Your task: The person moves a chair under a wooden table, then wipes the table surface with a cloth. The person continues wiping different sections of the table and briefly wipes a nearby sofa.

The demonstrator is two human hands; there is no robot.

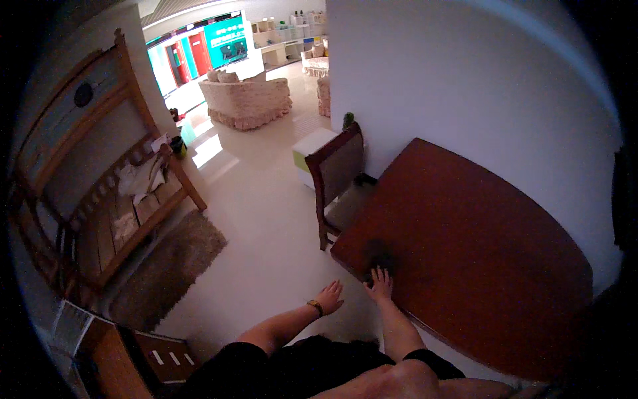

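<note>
My left hand (330,298) hangs over the pale floor, fingers pointing forward and nothing visible in it. A band (316,308) circles that wrist. To its right, my right hand (381,285) is at the near edge of a dark red wooden table (478,244), palm down with the fingers apart. Whether it rests on the tabletop or hovers over it is hard to tell. Just beyond the fingertips lies a dark patch (381,253), perhaps a shadow or reflection. Something dark by the thumb is too dim to make out.
A wooden chair (339,169) is tucked at the table's far left corner, beside a white-and-green box (311,149). On the left stand a wooden bench (134,232) with cloth on it, a shaggy rug (172,269) and a cabinet (164,356). An upholstered sofa (246,99) is farther off.
</note>
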